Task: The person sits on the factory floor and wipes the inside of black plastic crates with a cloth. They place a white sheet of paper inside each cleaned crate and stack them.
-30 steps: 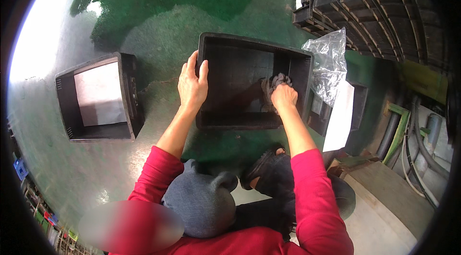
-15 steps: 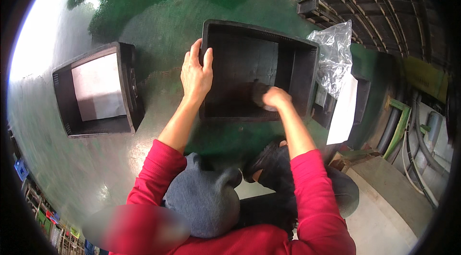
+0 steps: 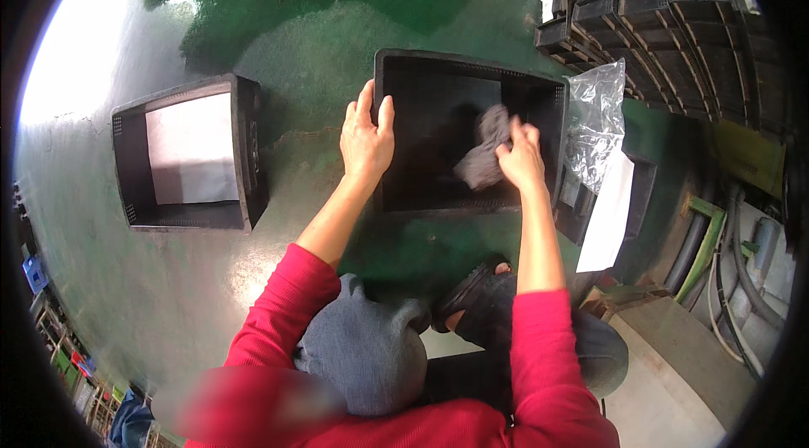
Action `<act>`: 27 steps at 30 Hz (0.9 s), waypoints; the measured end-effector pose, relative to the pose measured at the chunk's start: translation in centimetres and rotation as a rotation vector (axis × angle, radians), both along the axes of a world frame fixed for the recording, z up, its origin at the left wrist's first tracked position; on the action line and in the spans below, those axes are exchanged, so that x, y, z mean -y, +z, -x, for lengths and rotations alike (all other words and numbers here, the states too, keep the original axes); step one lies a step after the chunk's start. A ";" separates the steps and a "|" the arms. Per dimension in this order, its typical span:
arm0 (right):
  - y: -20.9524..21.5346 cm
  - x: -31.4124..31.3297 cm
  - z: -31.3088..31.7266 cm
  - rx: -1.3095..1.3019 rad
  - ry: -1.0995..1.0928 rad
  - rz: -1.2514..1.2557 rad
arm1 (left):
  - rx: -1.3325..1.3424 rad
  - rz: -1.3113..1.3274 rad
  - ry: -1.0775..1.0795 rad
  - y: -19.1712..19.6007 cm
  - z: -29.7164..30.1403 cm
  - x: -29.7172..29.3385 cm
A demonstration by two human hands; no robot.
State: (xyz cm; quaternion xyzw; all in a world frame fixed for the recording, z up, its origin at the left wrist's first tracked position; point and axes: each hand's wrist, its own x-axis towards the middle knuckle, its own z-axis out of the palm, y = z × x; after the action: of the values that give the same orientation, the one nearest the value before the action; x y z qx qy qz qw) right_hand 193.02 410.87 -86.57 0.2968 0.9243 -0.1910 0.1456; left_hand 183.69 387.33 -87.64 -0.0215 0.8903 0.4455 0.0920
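In front of me a black plastic crate (image 3: 421,123) lies on the green floor with its open top facing up. My left hand (image 3: 368,144) grips its left rim, thumb on the inner side and fingers along the outside. Inside the crate, toward the right, my right hand (image 3: 524,160) holds a crumpled grey cloth (image 3: 480,163). The cloth hangs loosely to the left of the fingers, over the crate's bottom. Motion blurs the right fingertips a little.
On the left stands another black crate (image 3: 247,153) with a white sheet (image 3: 192,149) inside. Clear plastic film (image 3: 594,111) and a white paper strip (image 3: 605,220) lie over a dark crate at right. Several stacked black crates (image 3: 645,18) fill the far right, with pipes (image 3: 763,254) nearer.
My right hand has moved the cloth farther away and to the right inside the crate, and more of the cloth shows. My left hand stays on the rim. The whole view has shifted slightly.
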 end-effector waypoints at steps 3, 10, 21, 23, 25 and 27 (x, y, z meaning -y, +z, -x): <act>-7.1 1.3 2.0 -0.080 -0.203 -0.171 | -0.003 -0.028 -0.023 0.1 0.5 -2.2; -6.7 8.7 5.0 -0.237 0.789 -0.070 | -0.016 -0.007 -0.034 0.7 1.2 -2.7; -8.4 2.1 6.4 -0.592 0.102 -0.392 | -0.043 0.014 -0.039 -0.1 0.7 -2.8; -8.3 7.5 7.5 -0.570 0.401 -0.154 | -0.038 -0.012 -0.044 -0.1 0.8 -3.1; -6.4 10.5 7.4 -0.475 0.361 0.013 | -0.043 -0.022 -0.042 -0.3 0.8 -3.0; -4.7 10.1 7.0 -0.297 0.393 0.181 | -0.053 -0.020 -0.029 -0.8 0.8 -2.7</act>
State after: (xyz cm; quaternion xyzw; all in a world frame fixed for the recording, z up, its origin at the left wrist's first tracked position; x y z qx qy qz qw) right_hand 186.01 400.75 -91.31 0.0659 0.9546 -0.2823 0.0686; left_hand 182.85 390.01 -88.45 0.0043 0.8881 0.4534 0.0752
